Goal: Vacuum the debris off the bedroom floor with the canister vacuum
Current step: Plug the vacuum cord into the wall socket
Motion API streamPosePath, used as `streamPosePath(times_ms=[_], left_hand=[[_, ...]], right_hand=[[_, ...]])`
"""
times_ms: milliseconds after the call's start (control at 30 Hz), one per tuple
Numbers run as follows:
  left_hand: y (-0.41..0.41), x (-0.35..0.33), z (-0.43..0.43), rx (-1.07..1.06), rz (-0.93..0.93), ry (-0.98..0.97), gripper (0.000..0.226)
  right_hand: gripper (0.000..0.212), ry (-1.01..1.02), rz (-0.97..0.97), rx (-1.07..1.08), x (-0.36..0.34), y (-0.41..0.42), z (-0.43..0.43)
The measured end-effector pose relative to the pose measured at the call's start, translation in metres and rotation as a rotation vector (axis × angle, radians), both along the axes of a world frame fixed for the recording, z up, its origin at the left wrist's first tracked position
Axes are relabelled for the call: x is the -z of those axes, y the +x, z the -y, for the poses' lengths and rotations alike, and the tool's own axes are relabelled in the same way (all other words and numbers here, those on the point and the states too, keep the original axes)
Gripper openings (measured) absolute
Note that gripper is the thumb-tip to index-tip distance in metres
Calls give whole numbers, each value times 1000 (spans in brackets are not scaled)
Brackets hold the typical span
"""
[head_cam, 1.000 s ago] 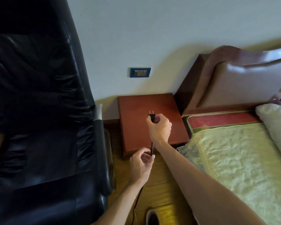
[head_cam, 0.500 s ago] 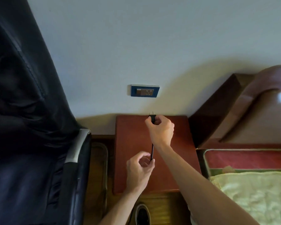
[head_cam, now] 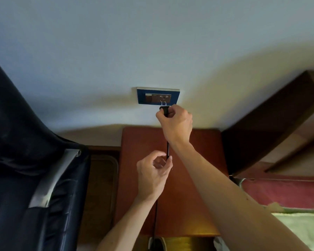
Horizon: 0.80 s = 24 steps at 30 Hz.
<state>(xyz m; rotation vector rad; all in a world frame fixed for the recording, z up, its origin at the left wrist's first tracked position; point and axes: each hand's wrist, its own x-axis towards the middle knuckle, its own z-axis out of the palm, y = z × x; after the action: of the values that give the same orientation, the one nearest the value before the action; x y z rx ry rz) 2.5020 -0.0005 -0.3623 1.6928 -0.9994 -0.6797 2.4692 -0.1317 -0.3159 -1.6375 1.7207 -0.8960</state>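
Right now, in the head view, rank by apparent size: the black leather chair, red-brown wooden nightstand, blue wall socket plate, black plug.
1. Black leather chair, nearest and cropped by the frame.
2. Red-brown wooden nightstand.
3. Blue wall socket plate.
4. Black plug, partly hidden by the right hand.

The left forearm [head_cam: 127,223] and right forearm [head_cam: 234,205] are bare to the edge of view, as are the left hand [head_cam: 152,176] and right hand [head_cam: 176,124]. Two small dark specks [head_cam: 246,201] mark the right forearm. A dark shoe [head_cam: 157,243] with a pale rim shows at the bottom edge.
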Motion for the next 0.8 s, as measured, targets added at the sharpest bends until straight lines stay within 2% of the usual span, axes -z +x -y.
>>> streamPosePath(times_ms=[333,800], left_hand=[[10,8,14,-25,-28,-6,8],[22,7,18,1,-103,10,19]], right_hand=[[27,-111,-17,-1,4,8,12],[27,-113,-10,26,3,10,11]])
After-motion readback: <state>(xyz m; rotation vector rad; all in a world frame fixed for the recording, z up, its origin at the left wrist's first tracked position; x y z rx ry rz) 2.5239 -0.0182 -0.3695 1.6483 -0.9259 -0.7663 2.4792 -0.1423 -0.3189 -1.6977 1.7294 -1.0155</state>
